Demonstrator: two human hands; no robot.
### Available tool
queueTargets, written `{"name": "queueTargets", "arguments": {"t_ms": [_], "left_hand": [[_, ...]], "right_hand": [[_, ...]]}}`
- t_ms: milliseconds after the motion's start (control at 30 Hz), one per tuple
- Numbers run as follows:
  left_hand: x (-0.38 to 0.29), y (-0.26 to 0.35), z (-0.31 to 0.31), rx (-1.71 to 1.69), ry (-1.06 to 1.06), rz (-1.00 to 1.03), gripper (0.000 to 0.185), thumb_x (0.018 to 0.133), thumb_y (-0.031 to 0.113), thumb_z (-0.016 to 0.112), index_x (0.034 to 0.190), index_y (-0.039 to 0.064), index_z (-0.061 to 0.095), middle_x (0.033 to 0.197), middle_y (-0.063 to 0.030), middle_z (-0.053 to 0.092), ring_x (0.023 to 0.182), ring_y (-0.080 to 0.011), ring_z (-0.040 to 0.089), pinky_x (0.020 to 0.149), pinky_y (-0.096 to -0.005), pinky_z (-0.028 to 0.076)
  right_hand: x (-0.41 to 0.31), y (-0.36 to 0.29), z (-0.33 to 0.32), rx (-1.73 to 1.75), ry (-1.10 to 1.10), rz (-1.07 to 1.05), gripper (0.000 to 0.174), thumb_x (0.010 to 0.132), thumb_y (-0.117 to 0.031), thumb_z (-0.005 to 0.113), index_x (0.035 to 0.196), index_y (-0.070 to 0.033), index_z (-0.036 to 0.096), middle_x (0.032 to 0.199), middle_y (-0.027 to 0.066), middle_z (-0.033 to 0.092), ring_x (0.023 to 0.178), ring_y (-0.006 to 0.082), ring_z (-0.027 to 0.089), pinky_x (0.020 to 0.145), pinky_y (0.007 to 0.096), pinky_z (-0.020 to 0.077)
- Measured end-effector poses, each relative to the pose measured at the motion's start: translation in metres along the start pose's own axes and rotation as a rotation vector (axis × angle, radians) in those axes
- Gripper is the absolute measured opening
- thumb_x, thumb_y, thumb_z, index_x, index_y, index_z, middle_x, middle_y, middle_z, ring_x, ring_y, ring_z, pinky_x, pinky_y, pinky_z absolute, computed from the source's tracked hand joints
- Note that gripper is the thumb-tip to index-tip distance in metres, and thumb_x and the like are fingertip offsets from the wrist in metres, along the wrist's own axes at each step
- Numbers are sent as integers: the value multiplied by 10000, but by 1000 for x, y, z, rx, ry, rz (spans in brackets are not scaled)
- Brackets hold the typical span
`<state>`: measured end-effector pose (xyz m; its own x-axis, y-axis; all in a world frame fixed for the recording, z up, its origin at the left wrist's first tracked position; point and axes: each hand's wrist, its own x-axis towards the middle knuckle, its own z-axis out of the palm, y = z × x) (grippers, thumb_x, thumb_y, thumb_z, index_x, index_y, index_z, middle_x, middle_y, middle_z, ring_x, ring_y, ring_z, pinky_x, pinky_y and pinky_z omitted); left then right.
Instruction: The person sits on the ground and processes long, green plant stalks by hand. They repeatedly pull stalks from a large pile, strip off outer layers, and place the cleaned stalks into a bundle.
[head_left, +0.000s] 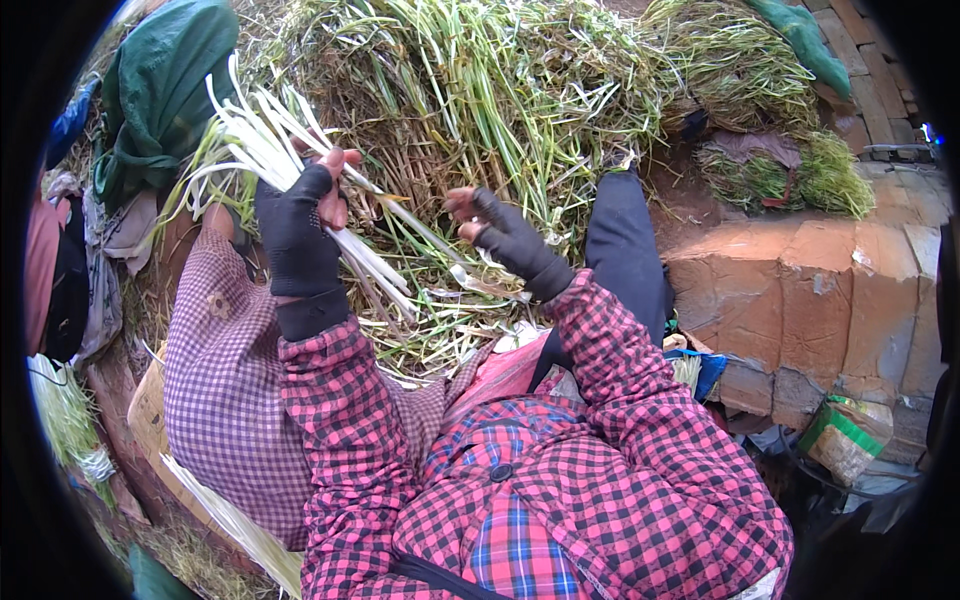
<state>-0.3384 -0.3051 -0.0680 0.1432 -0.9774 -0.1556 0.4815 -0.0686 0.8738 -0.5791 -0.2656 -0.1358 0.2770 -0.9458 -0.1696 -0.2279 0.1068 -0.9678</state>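
Observation:
My left hand, in a black fingerless glove, is closed around a bundle of white-stalked plant stems. The pale stalks fan out above the fist and more stems stick out below it. One longer stalk slants from the fist down towards the right. My right hand, gloved the same way, is apart from the bundle with its fingers partly curled, and nothing shows in it. Beyond both hands lies a large heap of green and brown stalks. Loose peelings and stems lie between my legs.
A dark green cloth is at the upper left. Brown cardboard covers a block at the right, below a smaller bundle of greens. Pale stems lie by my left thigh, and a green-and-white packet is at the lower right.

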Motion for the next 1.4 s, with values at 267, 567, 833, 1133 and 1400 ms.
{"name": "queueTargets", "arguments": {"t_ms": [267, 567, 833, 1133, 1400], "left_hand": [[17, -33, -20, 73, 114, -27, 269, 829, 73, 627, 1032, -56, 506, 889, -212, 669, 375, -61, 414, 328, -192, 345], [2, -85, 23, 348, -365, -457, 249, 835, 168, 621, 992, -23, 594, 715, -94, 662, 472, -86, 517, 406, -203, 393], [18, -73, -9, -430, -203, -251, 196, 911, 195, 570, 976, 18, 518, 736, -68, 576, 714, -204, 587, 643, -321, 475], [32, -80, -33, -743, -84, -95, 107, 954, 176, 516, 967, 71, 497, 693, -10, 478, 592, -140, 458, 588, -283, 400], [7, -89, 7, -674, -6, -150, 133, 906, 153, 578, 910, 97, 457, 720, -17, 457, 627, -142, 445, 628, -298, 409]], "right_hand": [[-2, 22, -33, 411, 29, 117, 241, 946, -256, 508, 956, -41, 616, 638, 9, 558, 535, 98, 539, 512, 243, 464], [-4, 18, 40, 210, -140, 78, 272, 926, -267, 522, 1022, -27, 609, 829, 7, 600, 656, 85, 546, 602, 230, 458], [13, 53, -27, 346, 173, 251, 329, 970, -327, 451, 1049, -48, 604, 899, 30, 628, 748, 91, 583, 638, 217, 472], [-31, 108, 39, 858, 299, 494, 490, 971, -482, 337, 1125, -79, 568, 1020, 55, 639, 883, 186, 613, 722, 343, 509], [-19, 71, 56, 1034, 367, 302, 448, 977, -355, 365, 1200, 7, 504, 1126, 171, 597, 1000, 297, 603, 856, 438, 512]]}}
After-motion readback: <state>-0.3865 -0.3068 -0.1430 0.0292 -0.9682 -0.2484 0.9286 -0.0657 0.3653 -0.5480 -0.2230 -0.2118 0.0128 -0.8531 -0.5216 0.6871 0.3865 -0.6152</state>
